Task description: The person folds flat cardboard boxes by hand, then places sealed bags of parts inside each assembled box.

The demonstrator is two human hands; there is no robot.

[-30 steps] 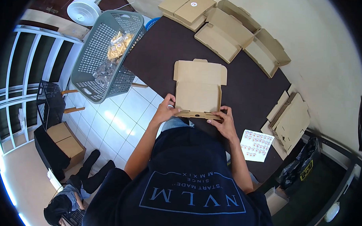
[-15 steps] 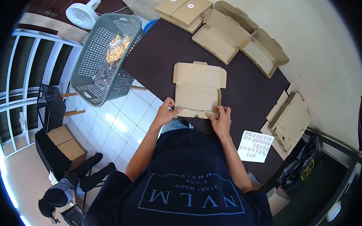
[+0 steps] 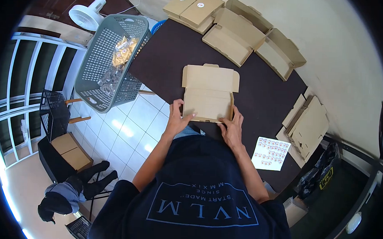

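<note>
Table edges and the floor around it

At twelve o'clock, closed boxes [image 3: 194, 8] and open boxes [image 3: 253, 39] sit on the dark table [image 3: 177, 51]. At three, flat cardboard [image 3: 307, 125]; at four, a sticker sheet [image 3: 269, 154]. At ten, a grey basket [image 3: 111, 53] holds snack packets [image 3: 123, 49]; a white fan [image 3: 87, 12] stands at eleven.

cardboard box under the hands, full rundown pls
The cardboard box is plain brown corrugated card, a flat mailer type, part-folded. Its lid panel lies open and flat away from the person, with small side flaps at both ends. The right side wall stands up. It rests on the dark table at the near edge. The left hand grips its near-left corner; the right hand presses the near-right corner.
</note>
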